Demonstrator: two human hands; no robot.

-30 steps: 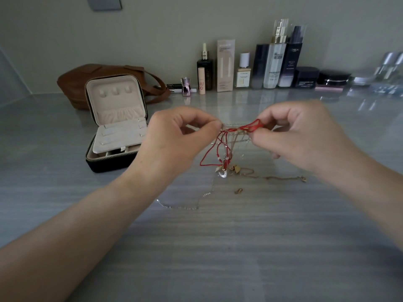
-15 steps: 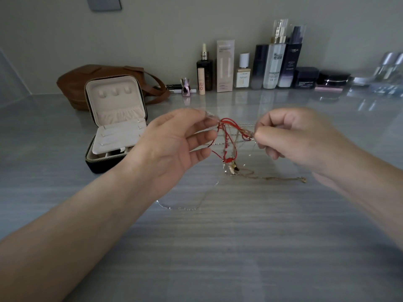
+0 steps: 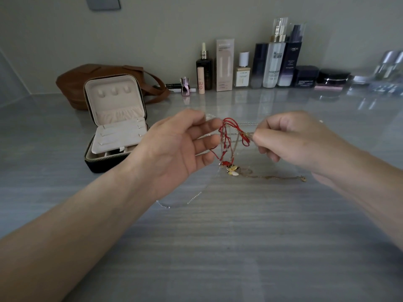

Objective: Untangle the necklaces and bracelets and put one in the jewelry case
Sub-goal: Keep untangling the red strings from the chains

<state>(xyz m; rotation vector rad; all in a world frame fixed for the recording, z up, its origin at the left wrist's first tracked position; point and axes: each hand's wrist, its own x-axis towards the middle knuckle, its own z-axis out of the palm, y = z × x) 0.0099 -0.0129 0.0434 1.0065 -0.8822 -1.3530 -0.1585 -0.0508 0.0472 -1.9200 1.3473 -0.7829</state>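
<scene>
The right hand point(image 3: 290, 140) has its grip clamped on the tangle point(image 3: 226, 139) of red cord and fine chains, held above the middle of the tabletop point(image 3: 218, 247); the left hand point(image 3: 174, 149) has its grip apart, fingers nearly straight, tips touching the cord; a gold chain point(image 3: 272, 177) trails onto the tabletop; the jewelry case point(image 3: 113, 118) stands open toward the far left edge.

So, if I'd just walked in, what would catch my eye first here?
A red cord tangle hangs mid-frame, pinched by the right hand, with the left hand spread open beside it. An open jewelry case stands at left on the grey table, and cosmetic bottles line the back wall.
</scene>
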